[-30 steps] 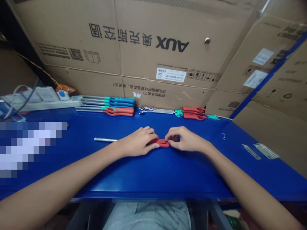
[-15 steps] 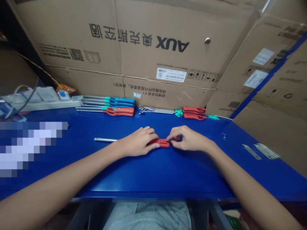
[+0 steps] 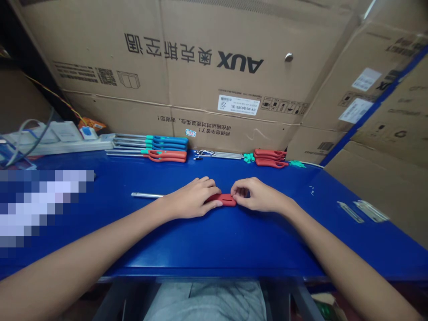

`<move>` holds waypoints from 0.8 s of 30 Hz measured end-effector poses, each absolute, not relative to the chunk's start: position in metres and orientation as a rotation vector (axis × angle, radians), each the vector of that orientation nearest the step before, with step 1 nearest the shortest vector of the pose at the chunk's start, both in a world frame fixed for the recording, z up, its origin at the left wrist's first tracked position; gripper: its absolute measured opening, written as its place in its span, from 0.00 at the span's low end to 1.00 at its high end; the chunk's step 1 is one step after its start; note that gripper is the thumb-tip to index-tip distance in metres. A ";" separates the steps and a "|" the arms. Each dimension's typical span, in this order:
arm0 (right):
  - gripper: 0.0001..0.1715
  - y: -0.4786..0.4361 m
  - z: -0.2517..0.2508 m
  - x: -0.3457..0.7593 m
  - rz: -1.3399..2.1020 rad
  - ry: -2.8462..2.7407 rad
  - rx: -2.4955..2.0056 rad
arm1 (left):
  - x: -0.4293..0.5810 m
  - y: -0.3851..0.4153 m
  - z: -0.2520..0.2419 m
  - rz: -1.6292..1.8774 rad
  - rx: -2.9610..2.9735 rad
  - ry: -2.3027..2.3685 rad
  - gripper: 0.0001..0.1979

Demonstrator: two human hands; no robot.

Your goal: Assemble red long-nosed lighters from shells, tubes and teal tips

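A long-nosed utility lighter lies on the blue table in front of me, its silver metal tube point(image 3: 147, 195) pointing left and its red handle point(image 3: 228, 199) to the right. Over the front of the handle, my left hand point(image 3: 195, 198) is closed and presses it to the table, hiding the trigger part. My right hand point(image 3: 256, 195) touches the handle's right end with thumb and fingertips pinched together. Whatever sits between those fingertips is too small or hidden to make out. A dark slot shows along the bare part of the handle.
Finished-looking blue lighters point(image 3: 169, 142) and a red lighter point(image 3: 169, 156) are stacked at the back left. Metal tubes with wires point(image 3: 227, 155), green pieces point(image 3: 249, 158) and red handles point(image 3: 270, 158) line the cardboard wall point(image 3: 200, 102). Pale flat parts point(image 3: 371, 210) lie right; a power strip point(image 3: 67, 143) lies left.
My right hand has shifted slightly left, and its thumb and fingertips have come together at the handle's end. The left hand and the lighter have stayed in place.
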State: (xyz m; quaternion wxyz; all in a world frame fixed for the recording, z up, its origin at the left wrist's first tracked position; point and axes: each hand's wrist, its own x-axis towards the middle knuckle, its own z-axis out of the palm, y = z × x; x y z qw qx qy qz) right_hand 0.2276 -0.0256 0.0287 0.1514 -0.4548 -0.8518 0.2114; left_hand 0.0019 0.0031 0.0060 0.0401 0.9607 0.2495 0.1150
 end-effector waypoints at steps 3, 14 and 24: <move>0.07 -0.026 0.029 0.227 0.639 -2.444 -1.330 | 0.002 0.003 0.006 0.353 2.947 0.762 0.19; 0.06 -0.031 0.032 0.222 0.454 -2.535 -1.459 | 0.003 0.002 0.007 0.342 2.966 0.769 0.19; 0.13 -0.039 0.033 0.216 0.088 -2.729 -1.570 | 0.003 0.002 0.005 0.367 2.987 0.743 0.19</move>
